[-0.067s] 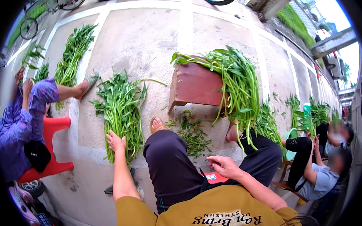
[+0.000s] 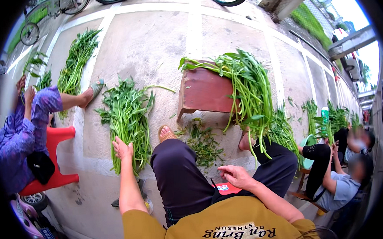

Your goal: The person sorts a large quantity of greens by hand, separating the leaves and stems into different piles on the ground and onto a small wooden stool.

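Observation:
My left hand [image 2: 122,148] is open, fingers stretched out, at the near left side of a pile of water spinach [image 2: 129,120] on the ground. Its palm appears to touch the stems without gripping them. Over my lap, my right hand [image 2: 236,176] has loosely bent fingers and a stretched index finger, with nothing held. Ahead of my knees stands a low reddish-brown wooden stool [image 2: 205,91]. A big bunch of water spinach [image 2: 252,87] lies across its right end, stems hanging toward my right knee.
Torn leaves and stems [image 2: 203,146] litter the ground between my feet. At left, a person in purple [image 2: 19,144] sits on a red plastic stool [image 2: 58,153], holding greens. More greens [image 2: 78,60] lie beyond. Co-workers [image 2: 337,185] sit at right near a green basin [image 2: 308,150].

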### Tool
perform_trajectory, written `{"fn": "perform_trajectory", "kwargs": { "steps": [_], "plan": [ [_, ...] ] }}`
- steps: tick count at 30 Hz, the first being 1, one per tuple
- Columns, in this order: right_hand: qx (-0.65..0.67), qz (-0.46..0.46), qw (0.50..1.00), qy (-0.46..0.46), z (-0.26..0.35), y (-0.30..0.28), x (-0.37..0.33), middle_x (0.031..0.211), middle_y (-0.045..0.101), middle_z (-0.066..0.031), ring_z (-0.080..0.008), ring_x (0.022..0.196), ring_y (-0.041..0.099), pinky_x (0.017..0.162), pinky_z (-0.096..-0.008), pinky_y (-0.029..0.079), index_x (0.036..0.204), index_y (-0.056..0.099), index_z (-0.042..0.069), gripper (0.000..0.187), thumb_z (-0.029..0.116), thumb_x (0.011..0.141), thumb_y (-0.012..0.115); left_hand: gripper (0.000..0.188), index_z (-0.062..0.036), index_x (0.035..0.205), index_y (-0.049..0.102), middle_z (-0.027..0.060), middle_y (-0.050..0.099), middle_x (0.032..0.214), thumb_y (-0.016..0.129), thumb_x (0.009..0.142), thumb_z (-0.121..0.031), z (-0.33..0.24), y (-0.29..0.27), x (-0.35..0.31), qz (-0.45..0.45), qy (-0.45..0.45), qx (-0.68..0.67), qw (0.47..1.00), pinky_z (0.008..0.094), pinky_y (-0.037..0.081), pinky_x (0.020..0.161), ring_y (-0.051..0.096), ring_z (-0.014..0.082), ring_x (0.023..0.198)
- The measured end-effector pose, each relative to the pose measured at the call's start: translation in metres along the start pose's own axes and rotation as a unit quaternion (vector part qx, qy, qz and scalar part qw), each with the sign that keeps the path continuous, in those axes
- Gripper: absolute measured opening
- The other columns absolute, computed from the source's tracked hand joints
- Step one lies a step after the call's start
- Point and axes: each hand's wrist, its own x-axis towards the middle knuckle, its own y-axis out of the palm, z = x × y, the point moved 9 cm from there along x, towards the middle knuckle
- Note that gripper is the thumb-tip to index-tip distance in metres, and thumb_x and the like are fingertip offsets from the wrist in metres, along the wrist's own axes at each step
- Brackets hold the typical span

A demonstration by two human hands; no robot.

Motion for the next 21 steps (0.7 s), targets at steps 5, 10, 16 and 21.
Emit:
{"fn": "perform_trajectory", "kwargs": {
  "steps": [5,10,16,21],
  "plan": [
    [-0.061,0.009,0.997,-0.050,0.006,-0.021,0.019,0.092,0.065,-0.0114,-0.0241,0.084,0.063,0.075,-0.0327,0.050,0.117,0.056,0.005,0.033,0.007,0.084,0.052,0.043,0.0013,0.120,0.053,0.0187,0.061,0.109,0.063,0.080,-0.013,-0.215,-0.103,-0.041,-0.121,0.444,-0.191,0.867,0.0357,0.046,0.090,0.059,0.0298,0.102],
    [-0.037,-0.001,0.997,-0.070,-0.007,-0.028,0.019,0.094,0.065,-0.0093,-0.0211,0.085,0.063,0.077,-0.0313,0.049,0.121,0.054,0.005,0.037,0.005,0.084,0.051,0.027,-0.0004,0.103,0.064,0.0168,0.068,0.093,0.061,0.083,-0.018,-0.371,-0.112,-0.162,0.116,0.560,-0.139,0.809,0.0324,0.051,0.078,0.066,0.0258,0.086],
    [0.032,-0.048,0.995,-0.084,-0.027,-0.051,0.008,0.089,0.064,-0.0127,-0.0252,0.081,0.063,0.075,-0.0334,0.050,0.115,0.057,0.002,0.034,0.004,0.082,0.050,0.048,0.0003,0.102,0.064,0.0219,0.065,0.096,0.061,0.080,-0.042,-0.448,0.000,-0.225,0.175,0.541,-0.033,0.822,0.0408,0.048,0.083,0.063,0.0337,0.092],
    [0.060,-0.057,0.995,-0.059,-0.053,-0.069,-0.005,0.089,0.064,-0.0131,-0.0248,0.082,0.063,0.075,-0.0338,0.049,0.115,0.057,0.002,0.034,0.005,0.082,0.050,0.080,-0.0009,0.117,0.055,0.0209,0.061,0.112,0.059,0.072,-0.067,-0.462,0.033,-0.244,0.206,0.352,-0.113,0.906,0.0432,0.045,0.088,0.058,0.0343,0.105]
  ]
}}
